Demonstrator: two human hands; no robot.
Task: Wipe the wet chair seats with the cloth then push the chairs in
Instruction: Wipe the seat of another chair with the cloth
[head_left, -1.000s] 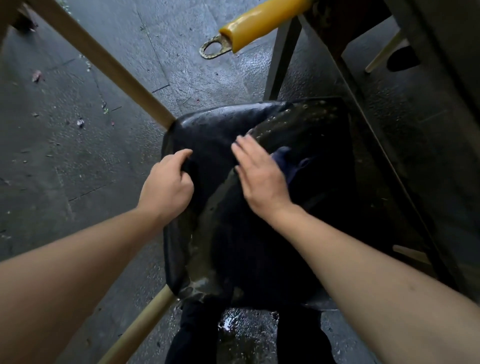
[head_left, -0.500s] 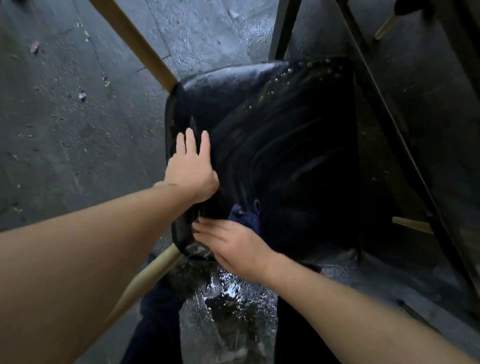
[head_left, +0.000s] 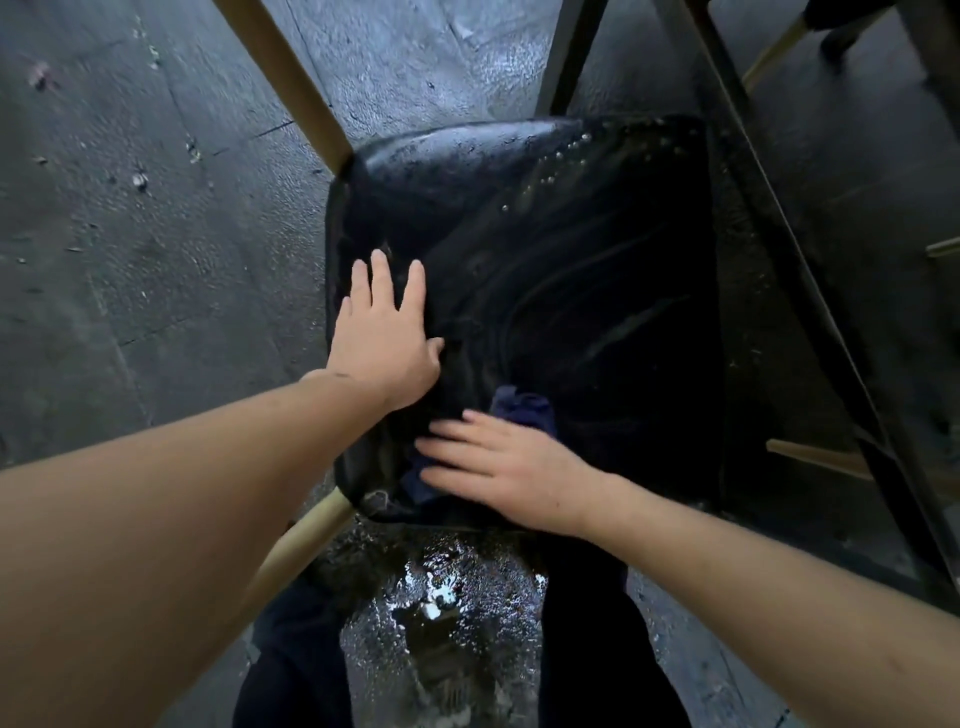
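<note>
Since before, the right hand (head_left: 511, 467) slid the dark blue cloth (head_left: 522, 408) to the glossy black chair seat's (head_left: 571, 260) near edge, fingers flat; the left hand (head_left: 387, 338), spread, steadies its left edge.

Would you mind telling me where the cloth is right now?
The dark blue cloth lies on the near part of the black chair seat, pressed flat under the right hand, just right of the left hand.

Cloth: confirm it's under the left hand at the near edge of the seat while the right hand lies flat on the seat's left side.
Hands are swapped. The head view shows the cloth under the right hand at the near edge of the seat, while the left hand lies flat on the seat's left side.
</note>
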